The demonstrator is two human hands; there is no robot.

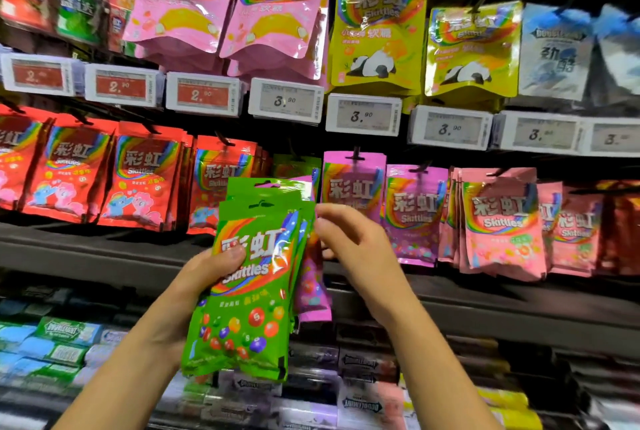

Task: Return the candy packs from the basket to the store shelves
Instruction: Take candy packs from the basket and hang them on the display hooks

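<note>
- Below the price tags (286, 100), the left hand (207, 277) grips a stack of green candy packs (252, 277), thumb across the front.
- Just right of the stack, the right hand (349, 239) pinches its upper edge.
- Behind the stack hang purple packs (353, 183).

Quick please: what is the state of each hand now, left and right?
Left hand: closed, gripping the stack of green candy packs.
Right hand: fingers curled at the right edge of the packs; whether it pinches one cannot be told.
</note>
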